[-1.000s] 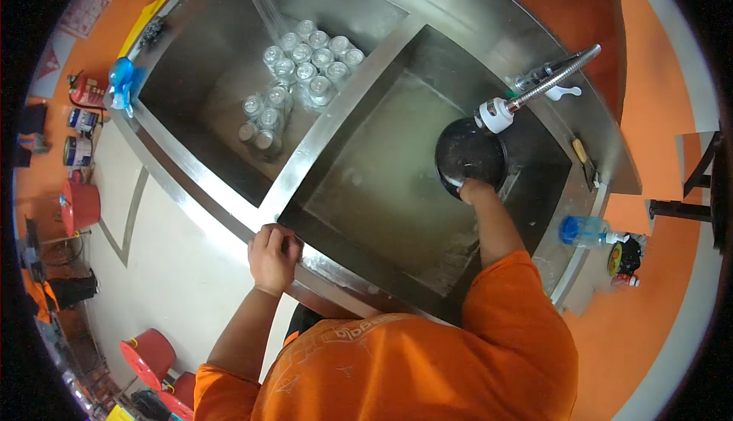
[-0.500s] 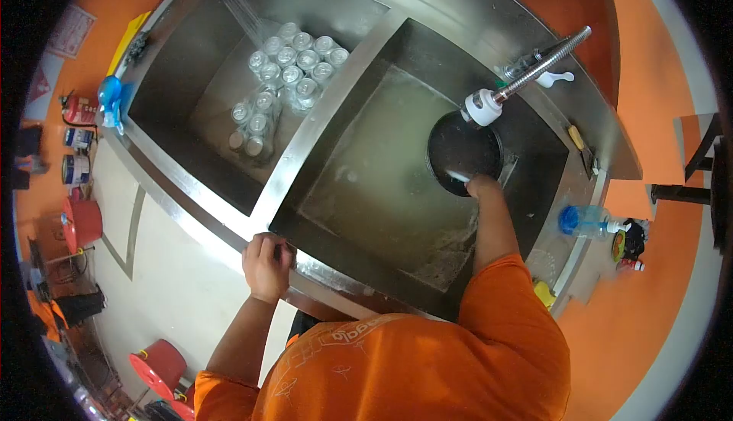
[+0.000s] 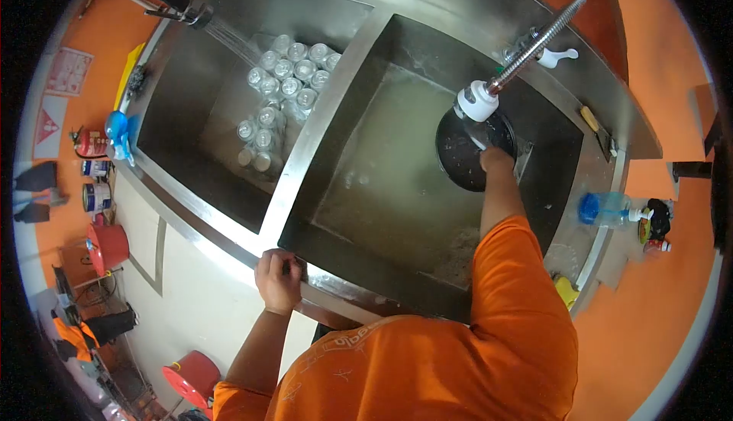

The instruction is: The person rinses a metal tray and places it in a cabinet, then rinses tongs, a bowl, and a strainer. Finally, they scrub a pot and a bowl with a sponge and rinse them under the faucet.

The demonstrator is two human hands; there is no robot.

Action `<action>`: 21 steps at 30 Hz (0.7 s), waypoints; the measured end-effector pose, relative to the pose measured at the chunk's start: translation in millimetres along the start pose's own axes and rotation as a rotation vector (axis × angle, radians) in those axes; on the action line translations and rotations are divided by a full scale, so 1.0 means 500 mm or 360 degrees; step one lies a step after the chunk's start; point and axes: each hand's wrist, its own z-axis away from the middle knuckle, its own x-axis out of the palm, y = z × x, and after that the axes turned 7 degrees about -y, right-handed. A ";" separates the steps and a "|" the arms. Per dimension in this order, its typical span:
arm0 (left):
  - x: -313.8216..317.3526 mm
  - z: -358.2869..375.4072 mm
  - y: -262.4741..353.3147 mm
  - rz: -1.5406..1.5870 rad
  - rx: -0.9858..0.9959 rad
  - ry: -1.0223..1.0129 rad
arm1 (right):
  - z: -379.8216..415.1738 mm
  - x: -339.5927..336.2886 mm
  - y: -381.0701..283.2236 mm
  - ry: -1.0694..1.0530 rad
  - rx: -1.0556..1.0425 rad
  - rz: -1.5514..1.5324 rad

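My right hand (image 3: 498,160) reaches into a round black container (image 3: 460,154) in the right sink basin, its fingers closed on a slim pale object (image 3: 479,143) whose kind I cannot make out. Just above the container hangs the white head of a flexible faucet (image 3: 477,103). Murky water (image 3: 389,169) lies in the same basin. On the front rim of the sink (image 3: 343,290) rests my left hand (image 3: 277,280), fingers curled around something dark and mostly hidden.
Several clear glasses (image 3: 290,85) stand grouped in the left basin, where a sprayer (image 3: 200,16) runs water. A metal divider (image 3: 324,116) separates the basins. On the right ledge are a yellow-handled knife or scraper (image 3: 589,119) and a bottle with blue liquid (image 3: 603,209).
The camera view has shifted, bringing more of the sprayer into sight. My right hand has moved higher within the black container, with the pale object now pointing more upward. My left hand stays on the rim.
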 end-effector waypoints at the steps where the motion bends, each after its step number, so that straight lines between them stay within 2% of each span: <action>1: -0.001 0.000 0.002 -0.0044 0.0009 0.0014 | -0.001 0.001 0.019 -0.0055 0.0019 0.0035; 6: -0.001 0.003 -0.007 0.0003 -0.0003 -0.0033 | 0.067 -0.001 0.064 -0.0275 0.0111 0.0124; 7: 0.001 0.003 -0.009 0.0032 0.0003 -0.0037 | 0.127 -0.029 0.053 -0.0419 -0.0052 0.0279; 10: -0.004 0.002 0.001 -0.0001 -0.0016 -0.0013 | 0.168 -0.028 0.031 -0.0492 -0.0389 0.0354; 13: -0.003 0.005 -0.001 -0.0019 -0.0027 -0.0003 | 0.105 0.020 -0.005 -0.0820 -0.0320 -0.0298; 16: -0.006 0.004 0.001 -0.0003 -0.0054 -0.0010 | 0.105 0.052 -0.033 -0.0908 -0.0321 -0.1460; 17: -0.007 0.002 0.004 0.0004 -0.0069 -0.0015 | 0.103 0.073 -0.056 -0.0793 -0.0299 -0.2026; 20: -0.007 0.001 0.003 -0.0001 -0.0032 -0.0006 | 0.095 0.073 -0.098 -0.0754 -0.0355 -0.3414; 21: -0.004 0.003 0.000 0.0043 -0.0046 -0.0010 | 0.085 0.069 -0.102 -0.0678 -0.0472 -0.3577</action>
